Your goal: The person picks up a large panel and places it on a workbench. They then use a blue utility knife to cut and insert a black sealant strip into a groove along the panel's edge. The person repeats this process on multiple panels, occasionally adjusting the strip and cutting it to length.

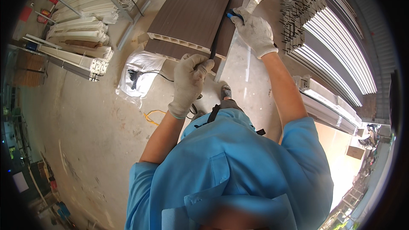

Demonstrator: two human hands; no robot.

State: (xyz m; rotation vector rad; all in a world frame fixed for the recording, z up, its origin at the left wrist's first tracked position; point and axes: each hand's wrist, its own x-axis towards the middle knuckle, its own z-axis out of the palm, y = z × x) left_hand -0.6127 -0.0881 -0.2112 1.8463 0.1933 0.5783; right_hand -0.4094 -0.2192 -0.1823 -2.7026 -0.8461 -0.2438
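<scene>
A brown hollow-core panel [194, 8] lies flat on top of another brown panel [170, 51], its open cells showing along the near end. A narrow black strip [219, 38] runs lengthwise by the panel's right edge. My gloved left hand [187, 81] is closed, pinching the strip's near end between thumb and fingers. Further along to the right, my gloved right hand [257, 34] is closed around a small blue-and-black tool [232, 14], held at the panels' right side. Most of that tool is hidden by the fingers, so its exact kind cannot be made out.
Clear plastic wrapping [138, 78] and a yellow cord [154, 117] lie on the concrete floor [93, 123]. White profiles [83, 38] are stacked at the left. At the right stand tall stacks of white and dark lengths [336, 38], with a wrapped bundle [330, 102] nearer.
</scene>
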